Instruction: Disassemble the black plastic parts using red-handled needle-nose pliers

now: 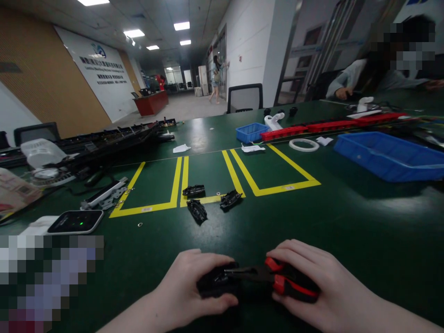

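Note:
At the bottom of the head view, my left hand (197,286) is wrapped round a black part (217,282) low over the green table. My right hand (312,277) grips red-and-black pliers (294,286), whose dark jaws point left and meet the black part. Fine detail at the jaw tips is too dark to make out. Beyond my hands lie three similar black pieces: one (194,191) by the middle yellow tape outline, another (197,212) just in front of it, and a third (231,199) to the right on the tape.
A large blue tray (391,155) sits at the right, a small blue bin (251,132) farther back beside red strips (326,126). At left are a white-edged device (76,222), metal pieces (107,195) and long black parts (114,141). A person's hand (344,93) shows at far right.

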Demonstrator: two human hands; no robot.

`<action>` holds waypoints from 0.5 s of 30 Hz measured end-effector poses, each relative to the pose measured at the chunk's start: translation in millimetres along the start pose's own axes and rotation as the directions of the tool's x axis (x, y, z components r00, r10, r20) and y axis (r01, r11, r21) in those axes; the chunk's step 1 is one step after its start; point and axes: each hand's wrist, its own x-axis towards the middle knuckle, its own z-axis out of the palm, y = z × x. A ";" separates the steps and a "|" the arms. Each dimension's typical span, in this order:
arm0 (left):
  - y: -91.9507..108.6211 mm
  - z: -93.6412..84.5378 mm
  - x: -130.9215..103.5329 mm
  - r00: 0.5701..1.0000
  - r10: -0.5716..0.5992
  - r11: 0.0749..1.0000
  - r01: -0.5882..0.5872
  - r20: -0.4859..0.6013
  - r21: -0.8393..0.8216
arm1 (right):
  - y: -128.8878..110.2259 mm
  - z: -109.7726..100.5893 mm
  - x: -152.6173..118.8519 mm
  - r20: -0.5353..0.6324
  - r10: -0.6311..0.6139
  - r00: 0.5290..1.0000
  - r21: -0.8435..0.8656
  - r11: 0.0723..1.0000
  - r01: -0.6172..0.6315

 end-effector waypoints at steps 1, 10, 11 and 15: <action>0.1 -0.3 0.1 1.000 0.002 1.000 -0.002 0.009 0.000 | -0.3 -0.2 0.5 0.009 0.005 1.000 0.002 1.000 -0.005; 5.6 -11.6 4.5 0.990 -0.042 0.998 0.049 0.134 -0.047 | -1.7 1.2 -1.8 0.046 0.016 0.999 0.014 1.000 -0.017; 6.3 -11.9 4.6 0.991 -0.052 0.996 0.060 0.123 -0.063 | -1.8 0.9 -1.7 0.059 0.020 0.998 0.007 1.000 -0.020; 7.7 -10.0 4.1 0.994 -0.076 0.986 0.087 0.076 -0.141 | -2.4 0.0 0.0 0.081 0.032 0.996 0.006 0.999 -0.032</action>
